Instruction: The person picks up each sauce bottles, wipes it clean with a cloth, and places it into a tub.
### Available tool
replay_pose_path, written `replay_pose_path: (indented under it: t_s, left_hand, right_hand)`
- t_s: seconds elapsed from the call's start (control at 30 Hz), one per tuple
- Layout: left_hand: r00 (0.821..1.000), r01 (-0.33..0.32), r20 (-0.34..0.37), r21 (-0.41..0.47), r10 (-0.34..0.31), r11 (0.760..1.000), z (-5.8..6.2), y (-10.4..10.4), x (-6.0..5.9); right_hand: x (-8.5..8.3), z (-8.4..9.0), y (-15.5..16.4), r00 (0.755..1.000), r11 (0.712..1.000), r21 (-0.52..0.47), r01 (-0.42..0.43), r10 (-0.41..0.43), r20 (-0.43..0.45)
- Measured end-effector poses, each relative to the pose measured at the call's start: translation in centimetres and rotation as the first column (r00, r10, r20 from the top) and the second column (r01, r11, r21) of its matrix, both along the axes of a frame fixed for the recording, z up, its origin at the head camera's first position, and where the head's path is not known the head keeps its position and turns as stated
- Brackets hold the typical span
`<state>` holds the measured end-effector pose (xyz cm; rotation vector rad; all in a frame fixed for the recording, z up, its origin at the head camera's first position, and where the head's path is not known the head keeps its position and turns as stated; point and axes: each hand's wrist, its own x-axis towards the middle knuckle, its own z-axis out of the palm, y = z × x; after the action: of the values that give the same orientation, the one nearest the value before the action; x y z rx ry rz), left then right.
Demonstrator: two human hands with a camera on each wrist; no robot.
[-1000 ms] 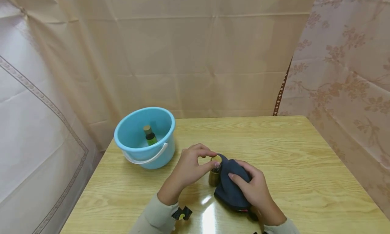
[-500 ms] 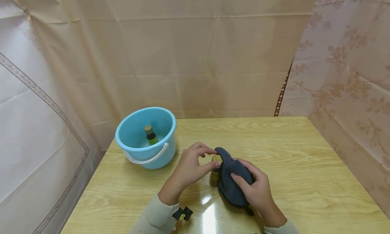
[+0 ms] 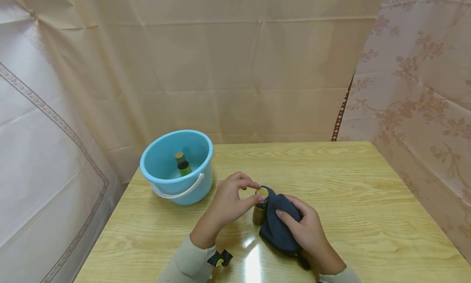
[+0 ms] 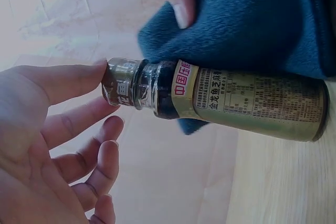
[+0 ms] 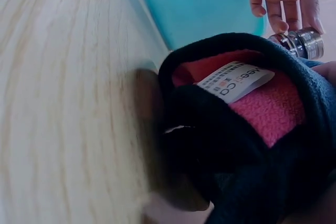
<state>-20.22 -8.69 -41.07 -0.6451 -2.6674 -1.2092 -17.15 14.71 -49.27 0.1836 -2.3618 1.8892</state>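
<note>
An upright sesame oil bottle (image 3: 259, 216) with brown contents and a gold cap stands on the table. My left hand (image 3: 231, 198) pinches its cap between thumb and forefinger; in the left wrist view the other fingers are loosely bent beside the label (image 4: 252, 98). My right hand (image 3: 308, 226) grips a dark blue plush mitt (image 3: 277, 232) and holds it against the bottle's right side. The right wrist view shows the mitt's opening, with black edging, a pink lining (image 5: 273, 111) and a white tag (image 5: 236, 81). The right fingers behind the fabric are hidden.
A light blue bucket (image 3: 205, 185) with a white handle stands at the back left of the wooden table (image 3: 368, 201). Inside it is a small dark bottle (image 3: 182, 165) with a green label. Beige curtains (image 3: 235, 70) hang behind the table.
Half a second ago the mitt's top stuck up above the cap; now it has dropped lower and slightly left along the bottle. My left hand has kept its pinch on the cap.
</note>
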Motion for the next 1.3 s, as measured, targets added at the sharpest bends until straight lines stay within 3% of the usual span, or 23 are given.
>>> replay_pose_path:
  t_s: [0.17, 0.33, 0.5, 0.7, 0.97, 1.3]
  left_hand:
    - [1.000, 0.014, -0.002, -0.002, -0.014, 1.000, 0.2, -0.3, 0.0]
    - [1.000, 0.015, 0.001, -0.019, -0.015, 1.000, 0.1, -0.5, -0.1]
    - [1.000, 0.015, 0.015, -0.032, -0.015, 0.999, 0.1, -0.8, 0.0]
    - [0.999, 0.017, 0.036, -0.034, -0.016, 0.999, -0.1, -1.3, 0.1]
    - [0.999, 0.030, 0.025, -0.035, -0.029, 0.999, 0.2, -1.5, -0.1]
    - [0.997, 0.058, 0.052, -0.037, -0.056, 0.998, 0.4, -0.7, -0.1]
  right_hand:
    - [-0.4, -0.4, -0.1, 0.994, 0.997, 0.083, -0.005, -0.004, 0.107]
    - [-0.6, -0.5, -0.2, 0.989, 0.985, 0.168, -0.031, 0.007, 0.145]
    - [-0.6, -0.6, -0.3, 0.988, 0.985, 0.171, -0.031, 0.004, 0.157]
    - [-0.4, -0.6, -0.7, 0.986, 0.995, 0.090, -0.039, 0.024, 0.164]
    - [-0.1, 0.1, -1.0, 1.000, 1.000, -0.021, -0.010, 0.010, 0.018]
    - [0.8, 1.0, -0.3, 0.989, 0.998, -0.060, 0.003, -0.011, -0.144]
